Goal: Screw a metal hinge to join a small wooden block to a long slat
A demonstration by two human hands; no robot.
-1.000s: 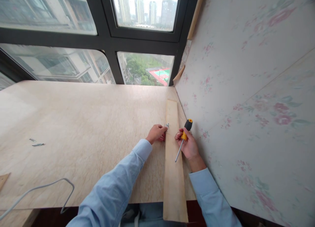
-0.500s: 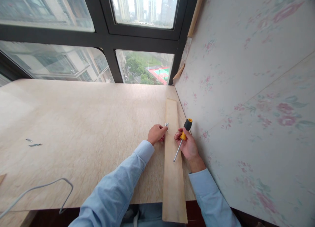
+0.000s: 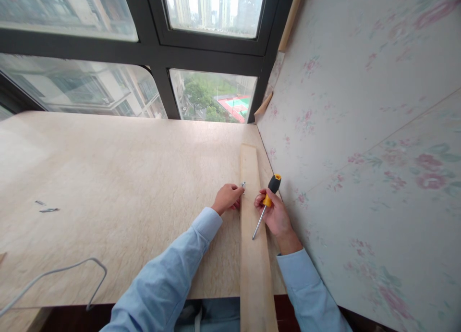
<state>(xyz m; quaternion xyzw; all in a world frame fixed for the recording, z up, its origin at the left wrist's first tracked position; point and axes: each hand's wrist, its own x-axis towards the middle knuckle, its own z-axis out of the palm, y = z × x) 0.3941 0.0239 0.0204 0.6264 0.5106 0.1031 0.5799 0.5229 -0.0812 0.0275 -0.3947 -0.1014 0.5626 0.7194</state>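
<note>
Left hand [image 3: 226, 199] pinching small silver screw [image 3: 243, 184] at long pale wooden plank [image 3: 252, 216] edge; right hand [image 3: 273, 213] gripping yellow-black-handled screwdriver [image 3: 265, 203]. Keeping screw upright, seating tip squarely.

Beige marble-patterned tabletop [image 3: 118, 178] filling the left and centre of the frame, bearing a long pale wooden plank [image 3: 254, 255] along its right edge, two small metal pieces [image 3: 45, 207] at the far left, and a bent grey wire [image 3: 72, 272] at lower left.

right hand [image 3: 275, 215] gripping screwdriver [image 3: 265, 203], wooden plank [image 3: 254, 264]
</note>
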